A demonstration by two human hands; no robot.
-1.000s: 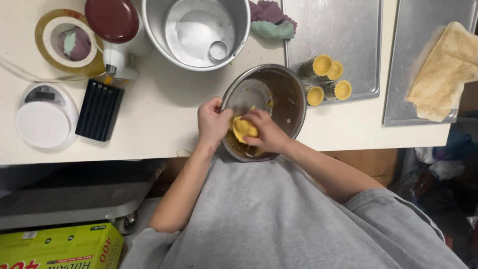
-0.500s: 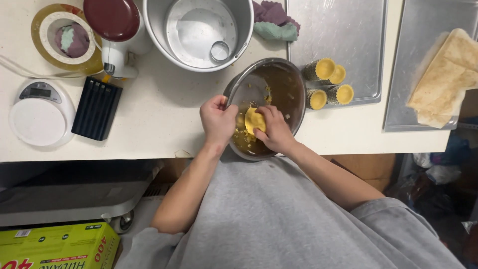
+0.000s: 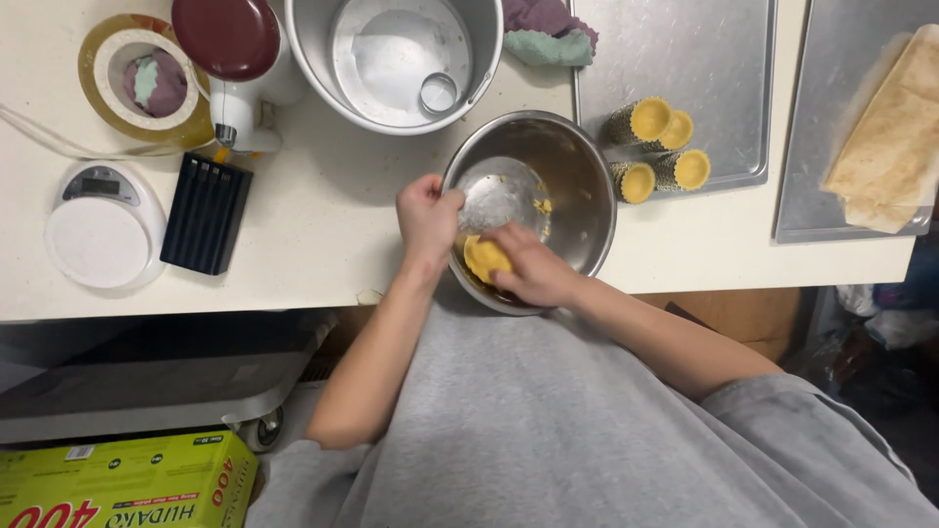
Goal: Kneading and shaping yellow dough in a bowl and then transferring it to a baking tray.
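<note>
A steel mixing bowl (image 3: pixel 577 166) sits at the near edge of the white counter, tilted toward me. My left hand (image 3: pixel 426 217) grips its left rim. My right hand (image 3: pixel 528 266) is inside the bowl at the near side, fingers closed around a lump of yellow dough (image 3: pixel 482 258). Small yellow crumbs (image 3: pixel 541 205) cling to the bowl's bottom. To the right of the bowl, three fluted tart moulds lined with yellow dough (image 3: pixel 657 147) lie on a metal tray (image 3: pixel 724 59).
A larger steel bowl (image 3: pixel 391 49) holding a round cutter stands behind. At left are a white scale (image 3: pixel 103 230), a black ridged block (image 3: pixel 205 212), a white appliance with a maroon lid (image 3: pixel 235 49) and a glass dish (image 3: pixel 137 78). A second tray (image 3: pixel 831 127) at right carries a folded paper sheet.
My left hand has moved up onto the bowl's left rim. My right hand has shifted the dough lump toward the near side of the bowl.
</note>
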